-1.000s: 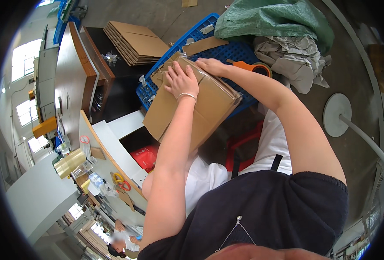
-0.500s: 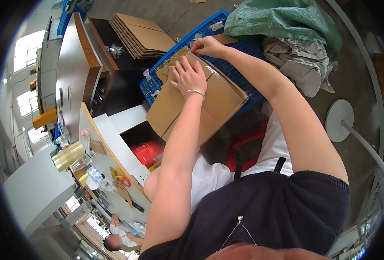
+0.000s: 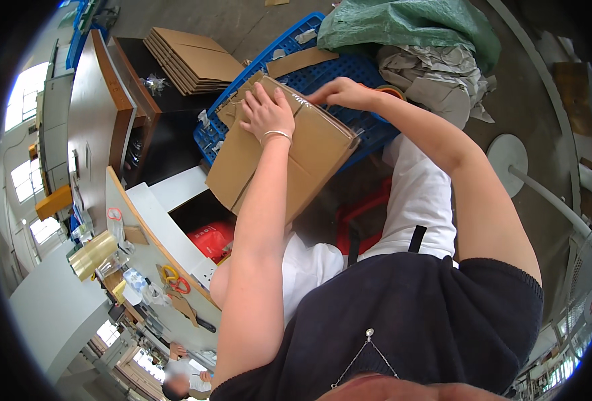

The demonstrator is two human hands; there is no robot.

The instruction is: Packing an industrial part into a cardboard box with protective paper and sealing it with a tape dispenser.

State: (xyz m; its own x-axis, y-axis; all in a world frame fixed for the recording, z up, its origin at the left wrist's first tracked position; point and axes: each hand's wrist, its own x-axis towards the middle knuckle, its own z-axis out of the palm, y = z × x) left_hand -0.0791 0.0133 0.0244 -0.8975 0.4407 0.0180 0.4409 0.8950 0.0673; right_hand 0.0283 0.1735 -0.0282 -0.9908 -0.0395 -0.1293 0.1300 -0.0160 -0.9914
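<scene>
A flattened brown cardboard box (image 3: 269,170) lies tilted in front of me, its far part over a blue plastic crate (image 3: 199,137). My left hand (image 3: 268,115) lies spread and flat on the box's upper face, near its far end. At the box's right edge is my right hand (image 3: 344,93), fingers bent together and tips at a shiny strip of clear tape (image 3: 300,100). Whether those fingertips grip the tape cannot be made out. Just behind the right wrist, an orange ring (image 3: 393,91) shows partly.
Stacked flat cardboard (image 3: 192,57) stands on a dark cabinet at the far left. Beyond the crate are a green sack (image 3: 409,27) and crumpled paper (image 3: 436,77). Scissors (image 3: 179,284) and a wide tape roll (image 3: 94,255) lie on the left worktop. A person (image 3: 185,377) is farther off.
My right hand has slid from the box's far corner along its right edge toward me. My left hand remains flat on the box. The whole view has shifted slightly.
</scene>
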